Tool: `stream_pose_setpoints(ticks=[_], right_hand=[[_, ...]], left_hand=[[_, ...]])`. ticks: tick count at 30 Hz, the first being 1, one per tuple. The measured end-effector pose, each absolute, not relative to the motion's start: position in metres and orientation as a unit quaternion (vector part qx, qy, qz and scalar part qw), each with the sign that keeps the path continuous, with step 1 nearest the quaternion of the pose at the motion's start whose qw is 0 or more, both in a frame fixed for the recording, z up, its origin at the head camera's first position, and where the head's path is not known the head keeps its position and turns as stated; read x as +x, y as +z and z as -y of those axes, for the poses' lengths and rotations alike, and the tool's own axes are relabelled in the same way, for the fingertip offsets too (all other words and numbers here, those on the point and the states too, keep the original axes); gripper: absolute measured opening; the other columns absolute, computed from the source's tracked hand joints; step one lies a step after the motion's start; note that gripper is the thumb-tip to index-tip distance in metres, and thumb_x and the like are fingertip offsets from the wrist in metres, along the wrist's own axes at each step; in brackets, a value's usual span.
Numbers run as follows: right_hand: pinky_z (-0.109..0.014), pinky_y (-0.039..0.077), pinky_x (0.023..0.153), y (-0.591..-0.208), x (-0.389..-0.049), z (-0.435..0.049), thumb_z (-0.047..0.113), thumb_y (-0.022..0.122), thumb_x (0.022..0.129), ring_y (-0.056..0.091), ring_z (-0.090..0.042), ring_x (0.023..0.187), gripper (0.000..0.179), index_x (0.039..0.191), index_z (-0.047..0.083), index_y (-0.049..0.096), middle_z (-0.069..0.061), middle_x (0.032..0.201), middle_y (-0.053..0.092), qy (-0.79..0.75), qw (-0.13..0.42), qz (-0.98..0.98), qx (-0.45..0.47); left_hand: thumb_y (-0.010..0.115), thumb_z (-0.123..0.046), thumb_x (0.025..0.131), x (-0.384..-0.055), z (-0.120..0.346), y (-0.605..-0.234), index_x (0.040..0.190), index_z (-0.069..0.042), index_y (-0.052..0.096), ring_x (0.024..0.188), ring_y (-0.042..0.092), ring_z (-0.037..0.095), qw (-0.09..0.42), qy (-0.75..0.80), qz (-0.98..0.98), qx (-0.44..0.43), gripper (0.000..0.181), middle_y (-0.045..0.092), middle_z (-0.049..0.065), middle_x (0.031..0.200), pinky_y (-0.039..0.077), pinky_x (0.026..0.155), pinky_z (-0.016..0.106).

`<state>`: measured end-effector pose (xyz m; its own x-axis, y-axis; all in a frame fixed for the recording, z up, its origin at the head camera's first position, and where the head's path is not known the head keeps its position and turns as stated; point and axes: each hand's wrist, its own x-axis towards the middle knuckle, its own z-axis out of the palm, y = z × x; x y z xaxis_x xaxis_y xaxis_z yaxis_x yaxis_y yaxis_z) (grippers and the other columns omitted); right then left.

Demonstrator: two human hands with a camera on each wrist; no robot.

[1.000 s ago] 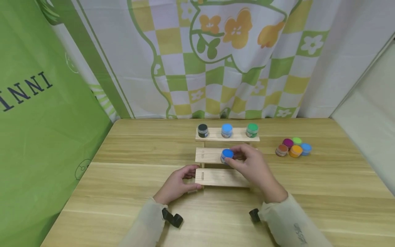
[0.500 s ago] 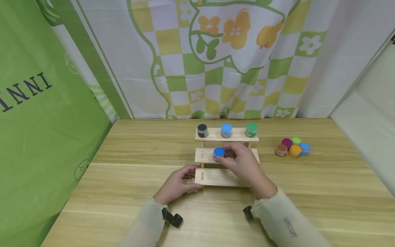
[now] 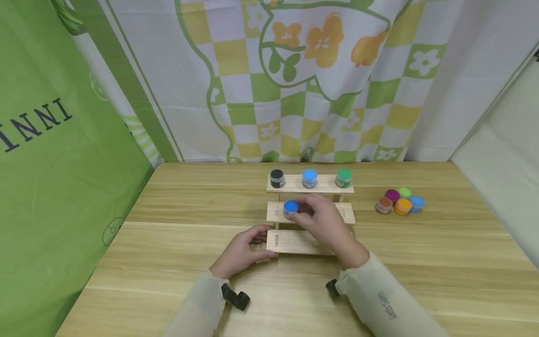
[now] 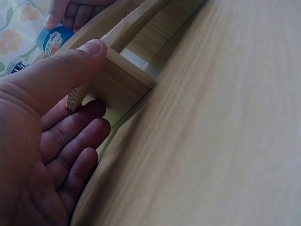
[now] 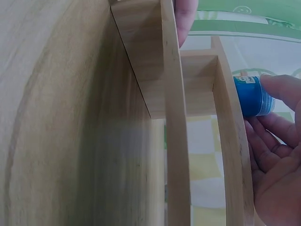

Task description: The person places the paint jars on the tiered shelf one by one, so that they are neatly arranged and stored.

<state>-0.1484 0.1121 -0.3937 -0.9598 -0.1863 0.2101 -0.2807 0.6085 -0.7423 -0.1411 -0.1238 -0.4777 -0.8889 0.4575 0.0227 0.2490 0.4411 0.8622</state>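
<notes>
A three-step wooden rack (image 3: 303, 242) stands on the table. My right hand (image 3: 326, 224) pinches a small blue paint jar (image 3: 290, 208) between thumb and fingers, at the left part of the middle step. In the right wrist view the jar (image 5: 248, 96) has its base right at the step's board. My left hand (image 3: 243, 251) grips the left end of the lowest step; its thumb (image 4: 77, 61) lies along the front, with the fingers beneath and behind. On the top step sit a black jar (image 3: 276, 179), a light blue jar (image 3: 309, 178) and a green jar (image 3: 343, 178).
To the right of the rack several more jars cluster on the wooden table (image 3: 189, 196): brown (image 3: 383, 205), purple (image 3: 392, 195), light green, orange (image 3: 403, 206) and light blue (image 3: 416, 203). A patterned curtain (image 3: 303, 112) hangs behind the table's back edge.
My right hand has moved left along the middle step with the blue paint jar, from near its centre toward its left end. The left hand has stayed on the rack.
</notes>
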Motion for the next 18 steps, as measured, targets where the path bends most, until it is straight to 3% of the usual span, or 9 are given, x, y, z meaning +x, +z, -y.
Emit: stream_pose_setpoints(ticks=[8, 18], right_hand=[[-0.030, 0.051, 0.079, -0.396, -0.152, -0.106, 0.033, 0.071, 0.082, 0.060, -0.012, 0.090, 0.034, 0.111, 0.016, 0.065, 0.005, 0.100, 0.063, 0.405, 0.079, 0.900, 0.142], [-0.032, 0.050, 0.081, -0.397, -0.154, -0.099, 0.034, 0.070, 0.083, 0.058, -0.012, 0.091, 0.035, 0.114, 0.018, 0.064, 0.007, 0.101, 0.062, 0.408, 0.074, 0.899, 0.143]], left_hand=[[0.078, -0.033, 0.074, -0.140, 0.123, -0.477, 0.131, -0.022, 0.050, 0.104, 0.057, 0.014, 0.113, 0.503, -0.832, 0.204, 0.065, 0.060, -0.004, 0.115, 0.044, 0.093, 0.039], [0.077, -0.040, 0.072, -0.141, 0.123, -0.478, 0.131, -0.021, 0.051, 0.101, 0.057, 0.008, 0.108, 0.486, -0.843, 0.206, 0.067, 0.060, -0.010, 0.113, 0.045, 0.090, 0.032]])
